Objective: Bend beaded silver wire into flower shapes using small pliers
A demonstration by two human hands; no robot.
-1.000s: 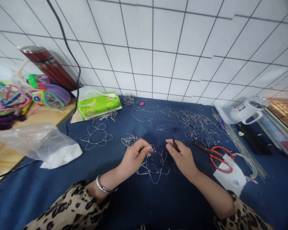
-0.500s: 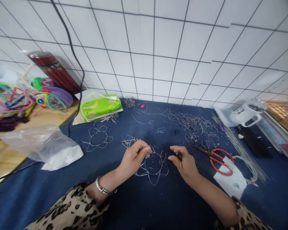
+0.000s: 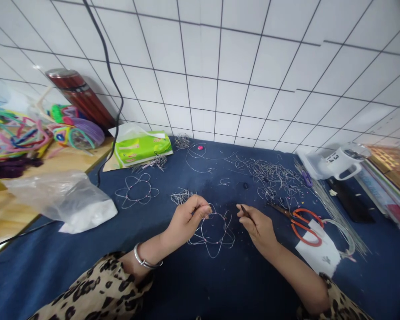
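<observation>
My left hand [image 3: 191, 215] is closed in a pinch on the upper left edge of a wire flower [image 3: 214, 255]. The flower is a ring of thin silver wire with looped petals and tiny pink beads. To its right, apart from it, my right hand [image 3: 258, 224] is closed around a small dark pointed tool [image 3: 246, 211]. Its tip shows by the thumb and forefinger, and the rest is hidden in the fingers. A second wire flower [image 3: 138, 191] lies flat on the blue cloth at the left.
Wire scraps [image 3: 275, 173] lie in a tangle at the back right, near orange-handled scissors [image 3: 306, 235] on white paper. Straight wires [image 3: 340, 218] and a white mug [image 3: 343, 162] are farther right. A green tissue pack [image 3: 142, 149] and a plastic bag [image 3: 63, 200] are at the left.
The right fingers have closed from a wider gap, and the dark tool has turned so that its tip shows between them. The left hand keeps its pinch on the flower.
</observation>
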